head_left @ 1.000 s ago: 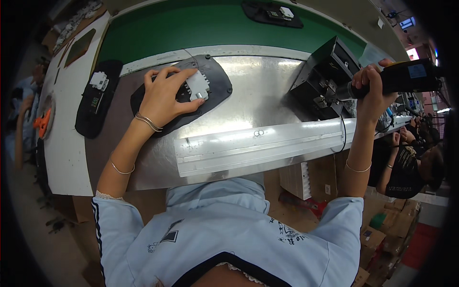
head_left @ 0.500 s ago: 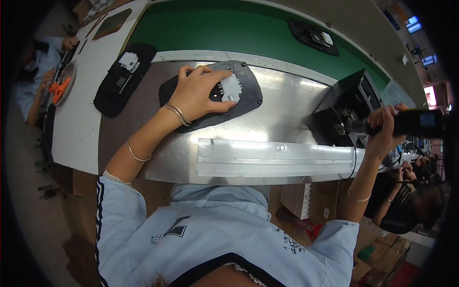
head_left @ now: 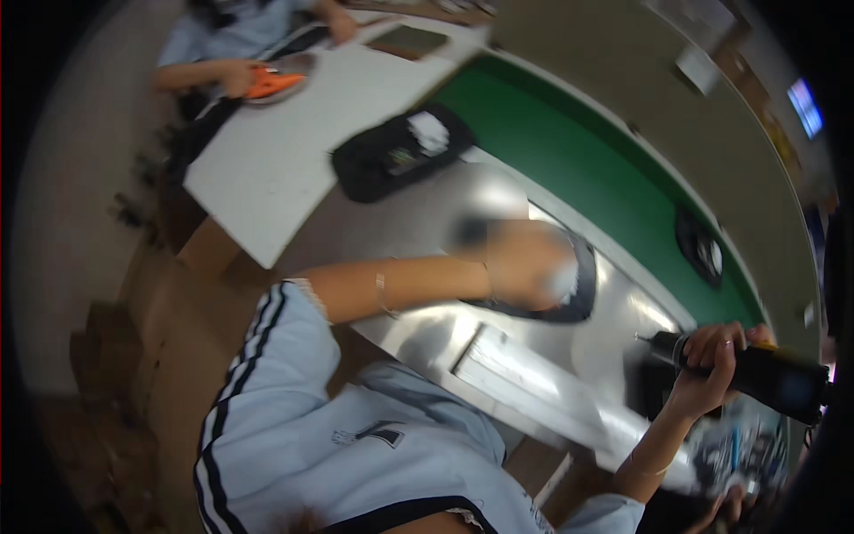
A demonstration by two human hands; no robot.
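Observation:
My left hand (head_left: 525, 267) is smeared by motion over a dark, flat plastic panel (head_left: 584, 298) on the metal worktop. A white plastic module (head_left: 564, 281) on that panel lies at its fingertips, which appear closed round it, though single fingers are blurred. Out to the right, my right hand (head_left: 709, 365) grips a black electric screwdriver (head_left: 772, 372) with its fingers wrapped round the front of the body. The thin bit points left, apart from the panel and above the worktop.
A similar dark panel with a white module (head_left: 430, 133) lies left; another dark panel (head_left: 698, 247) rests on the green surface (head_left: 569, 129). A pale metal channel (head_left: 525, 383) runs along the near edge, beside a black box (head_left: 648, 384). Far left, a person holds an orange-handled tool (head_left: 274, 83).
The view has swung left and tilted, so the bench runs diagonally. The screwdriver's bit now shows clear of the black box. My left hand stays at the white module.

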